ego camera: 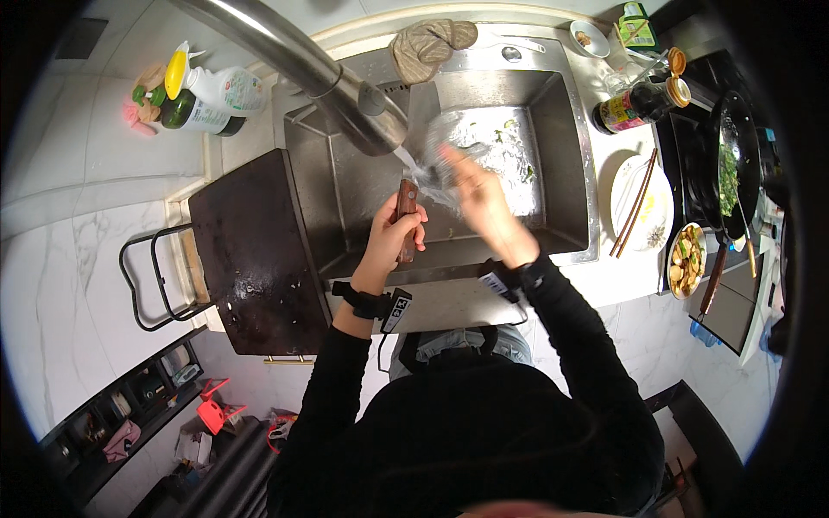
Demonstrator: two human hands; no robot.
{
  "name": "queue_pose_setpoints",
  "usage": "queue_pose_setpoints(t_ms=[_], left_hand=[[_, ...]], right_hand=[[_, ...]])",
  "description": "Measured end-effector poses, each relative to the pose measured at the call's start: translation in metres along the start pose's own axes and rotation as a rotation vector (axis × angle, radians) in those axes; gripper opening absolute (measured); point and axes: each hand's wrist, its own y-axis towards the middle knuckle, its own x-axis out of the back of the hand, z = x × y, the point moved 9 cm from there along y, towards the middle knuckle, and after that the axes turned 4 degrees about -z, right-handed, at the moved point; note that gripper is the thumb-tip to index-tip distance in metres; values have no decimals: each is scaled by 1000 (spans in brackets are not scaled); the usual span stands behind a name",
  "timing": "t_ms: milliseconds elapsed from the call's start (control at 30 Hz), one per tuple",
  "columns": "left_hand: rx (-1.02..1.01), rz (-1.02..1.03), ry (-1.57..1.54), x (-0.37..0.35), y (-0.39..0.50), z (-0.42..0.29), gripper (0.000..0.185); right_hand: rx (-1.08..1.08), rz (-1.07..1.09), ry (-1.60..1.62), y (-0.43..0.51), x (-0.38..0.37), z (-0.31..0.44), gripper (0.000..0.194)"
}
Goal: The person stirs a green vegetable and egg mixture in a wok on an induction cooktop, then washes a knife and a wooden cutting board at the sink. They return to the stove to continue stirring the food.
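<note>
My left hand [387, 234] grips the wooden handle [407, 201] of a kitchen knife, likely a cleaver, over the stainless steel sink [562, 155]. Its broad metal blade [424, 107] points away from me. Water runs from the metal faucet [372, 120] onto the knife near the top of the handle. To the right of the blade is my right hand [482, 197], blurred by motion, with splashing water around its fingers. Whether those fingers hold anything is unclear. Bits of green leaf [499, 135] lie on the wet sink bottom.
A dark cutting board [259, 259] overlaps the sink's left side. Spray and pump bottles [223, 94] stand at back left, a cloth [427, 48] behind the sink. Rightward are a sauce bottle [638, 103], a plate [625, 194] with chopsticks, a food bowl [686, 262] and a wok [745, 168].
</note>
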Motion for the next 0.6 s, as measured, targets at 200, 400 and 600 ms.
queue_pose_setpoints(t_ms=[200,400,600], left_hand=[[85,7,-173,-5,-6,11,30],[102,6,-152,-2,-13,17,30],[46,73,-202,-6,-20,6,24]], right_hand=[[123,106,-143,-22,-39,0,58],[-28,27,-218,-21,-19,-71,51],[-498,-129,33,-18,35,-128,35]])
